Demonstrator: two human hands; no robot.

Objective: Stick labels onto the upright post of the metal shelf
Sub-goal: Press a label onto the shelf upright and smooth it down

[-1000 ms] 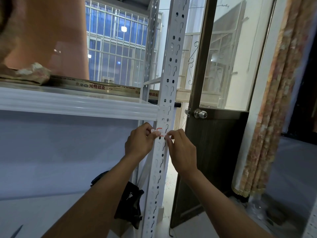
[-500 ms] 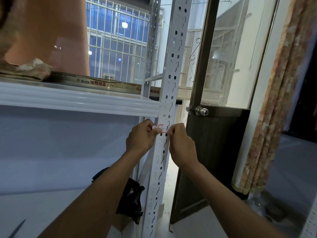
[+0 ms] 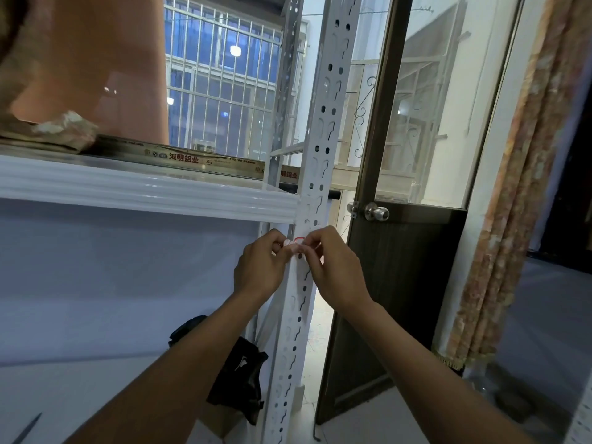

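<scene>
The white perforated upright post (image 3: 323,129) of the metal shelf runs from top to bottom through the middle of the view. A small white label with a red border (image 3: 298,241) lies against the post just below the shelf beam. My left hand (image 3: 259,267) presses its thumb on the label's left side. My right hand (image 3: 336,267) pinches or presses the label's right side from the other flank of the post. Most of the label is hidden under my fingertips.
A white shelf beam (image 3: 144,190) joins the post at the left, with a long printed metal strip (image 3: 179,158) and a stone lying on the shelf. A dark bag (image 3: 238,379) hangs below. A brown door with a knob (image 3: 376,213) stands right of the post; a curtain (image 3: 512,193) hangs further right.
Both hands have stayed at the same spot on the post. The fingertips have closed in over the label, so less of its red border shows.
</scene>
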